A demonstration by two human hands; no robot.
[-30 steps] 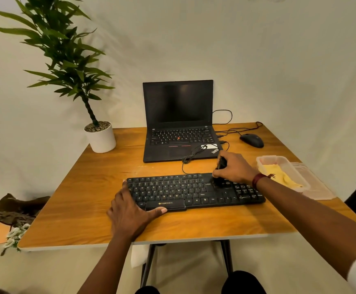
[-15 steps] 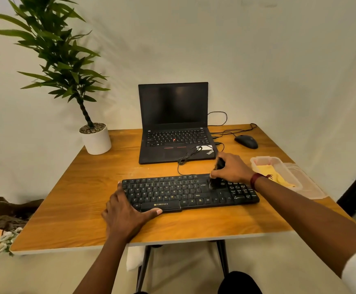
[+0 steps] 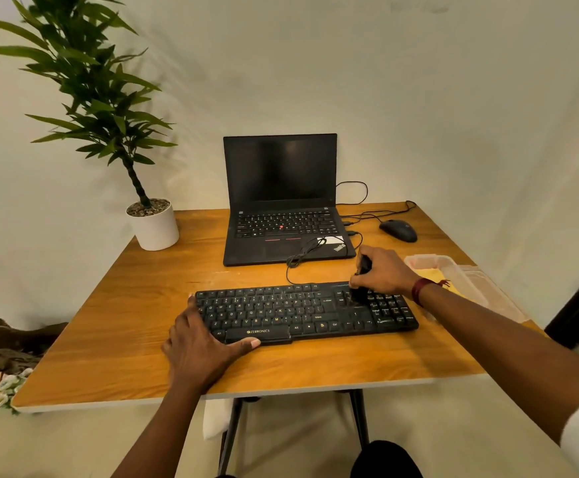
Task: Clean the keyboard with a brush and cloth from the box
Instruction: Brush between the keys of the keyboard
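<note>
Right fingers [image 3: 371,253] curled round brush [image 3: 364,264] — bristles on keyboard [image 3: 281,312]; left fingers [image 3: 189,315] straight against it.

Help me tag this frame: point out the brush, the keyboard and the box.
brush [image 3: 364,264], head view, on its dark handle.
keyboard [image 3: 281,310], head view, on the letter keys near its middle.
box [image 3: 462,272], head view, on its clear right wall.

One keyboard [image 3: 281,312], one laptop [image 3: 281,201], one mouse [image 3: 398,230] (wired)
</note>
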